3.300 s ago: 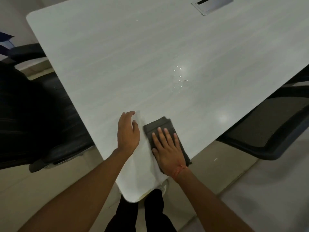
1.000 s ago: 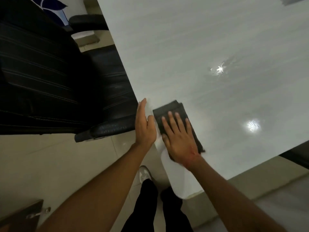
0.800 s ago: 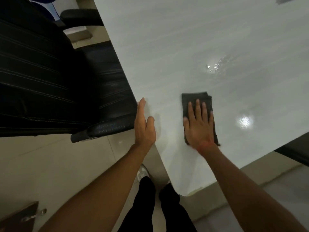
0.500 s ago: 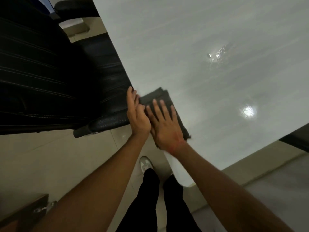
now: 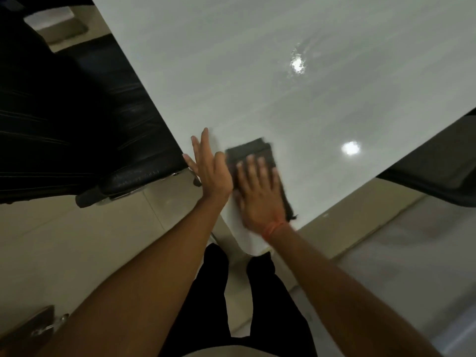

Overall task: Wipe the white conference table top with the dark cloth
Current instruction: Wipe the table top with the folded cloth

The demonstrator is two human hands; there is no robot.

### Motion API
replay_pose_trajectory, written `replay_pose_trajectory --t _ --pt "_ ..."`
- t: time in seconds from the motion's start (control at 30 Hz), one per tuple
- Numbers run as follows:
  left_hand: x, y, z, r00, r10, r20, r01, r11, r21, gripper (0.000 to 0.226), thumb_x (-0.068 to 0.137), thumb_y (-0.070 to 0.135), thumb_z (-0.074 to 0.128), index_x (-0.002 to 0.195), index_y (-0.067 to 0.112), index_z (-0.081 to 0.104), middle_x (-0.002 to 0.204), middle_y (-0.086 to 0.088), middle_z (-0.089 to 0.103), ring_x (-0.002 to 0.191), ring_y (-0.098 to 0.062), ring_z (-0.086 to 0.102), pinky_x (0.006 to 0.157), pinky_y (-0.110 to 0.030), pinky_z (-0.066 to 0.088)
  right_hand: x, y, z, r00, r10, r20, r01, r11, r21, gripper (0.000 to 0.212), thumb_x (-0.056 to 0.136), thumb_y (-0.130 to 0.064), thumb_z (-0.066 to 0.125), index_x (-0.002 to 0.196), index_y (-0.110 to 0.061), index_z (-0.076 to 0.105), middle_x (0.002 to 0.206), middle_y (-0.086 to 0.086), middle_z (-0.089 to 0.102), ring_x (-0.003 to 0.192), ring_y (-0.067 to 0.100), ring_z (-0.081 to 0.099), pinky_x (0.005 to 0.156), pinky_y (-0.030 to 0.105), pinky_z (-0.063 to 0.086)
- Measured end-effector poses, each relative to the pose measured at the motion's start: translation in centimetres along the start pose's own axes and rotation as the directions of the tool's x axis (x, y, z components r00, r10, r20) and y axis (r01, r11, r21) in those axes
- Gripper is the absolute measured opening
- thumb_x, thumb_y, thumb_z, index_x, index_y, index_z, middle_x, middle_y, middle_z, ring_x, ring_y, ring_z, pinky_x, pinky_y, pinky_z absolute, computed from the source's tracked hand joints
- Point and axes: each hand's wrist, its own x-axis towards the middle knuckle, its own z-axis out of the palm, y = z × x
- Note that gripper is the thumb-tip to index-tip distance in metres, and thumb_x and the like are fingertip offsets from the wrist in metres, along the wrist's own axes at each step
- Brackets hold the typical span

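The white conference table top (image 5: 257, 81) fills the upper middle, with its rounded corner near my legs. A folded dark cloth (image 5: 253, 152) lies flat near that corner. My right hand (image 5: 260, 194) presses flat on the cloth with fingers spread, covering its near half. My left hand (image 5: 210, 171) rests beside it at the table's left edge, fingers apart, holding nothing and touching the cloth's left side. A wet patch (image 5: 297, 64) glistens farther out on the table.
A black office chair (image 5: 77, 119) stands close against the table's left edge. Another dark chair (image 5: 443, 171) sits at the right edge. Beige floor tiles lie below, my dark-trousered legs (image 5: 231, 300) stand at the corner, and a wooden piece with a metal handle (image 5: 38, 328) shows bottom left.
My right hand slid the cloth out to the right, back to the left edge, and now slightly right again. My left hand stayed at the table edge, and its fingers have spread.
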Motion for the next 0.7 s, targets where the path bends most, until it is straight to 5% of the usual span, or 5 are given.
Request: replay_pose_trajectory --t 0.17,0.33,0.43,0.6,0.7 --pt "-0.6 0.1 0.2 0.998 -0.028 -0.048 0.025 0.998 -0.061 0.073 0.081 0.028 0.026 0.154 0.018 0.028 0.156 -0.004 0.041 0.152 -0.016 0.018 0.125 -0.041 -0.006 -6.4 4.4 0.4 0.96 -0.275 0.048 0.276 0.961 -0.011 0.06 0.103 -0.043 0.028 0.158 -0.021 0.016 0.166 0.007 0.01 0.153 0.028 0.005 0.12 0.055 0.015" --pt "-4.2 0.3 3.5 0.998 -0.021 -0.065 0.022 1.0 0.019 0.073 0.082 0.019 0.027 0.155 0.016 0.025 0.161 -0.005 0.032 0.154 -0.017 0.006 0.125 -0.04 -0.006 0.7 17.6 -2.9 0.987 0.155 0.038 -0.153 0.987 -0.039 0.061 0.103 -0.045 0.016 0.158 -0.023 0.002 0.166 0.009 -0.001 0.153 0.028 0.0 0.122 0.053 0.005" --pt "-6.6 0.5 6.9 1.0 0.012 -0.011 -0.012 0.999 0.048 0.071 0.084 0.021 0.027 0.155 0.014 0.023 0.163 -0.007 0.027 0.154 -0.02 0.006 0.125 -0.04 -0.004 5.0 17.1 -3.6 0.975 0.222 0.018 -0.222 0.975 -0.008 0.061 0.105 -0.043 0.016 0.157 -0.02 -0.004 0.165 0.011 -0.008 0.152 0.03 -0.007 0.121 0.055 -0.001" --pt "-8.3 3.4 12.8 0.997 0.013 0.082 -0.009 0.998 -0.057 0.069 0.086 0.03 0.029 0.155 0.019 0.028 0.159 -0.005 0.034 0.148 -0.021 0.029 0.121 -0.048 0.027 0.5 14.5 -2.5 0.968 -0.226 0.105 0.228 0.973 -0.01 0.064 0.101 -0.044 0.012 0.158 -0.022 -0.004 0.166 0.009 -0.008 0.152 0.03 -0.012 0.121 0.055 -0.003" --pt "-8.3 5.9 15.7 0.997 0.01 0.08 -0.006 0.999 -0.049 0.068 0.086 0.025 0.029 0.154 0.018 0.031 0.158 -0.003 0.036 0.145 -0.015 0.034 0.119 -0.045 0.03 -0.1 20.4 -2.7 0.984 -0.17 0.043 0.17 0.985 0.017 0.061 0.104 -0.046 0.018 0.158 -0.024 0.0 0.166 0.007 -0.003 0.153 0.027 -0.006 0.122 0.053 0.0"
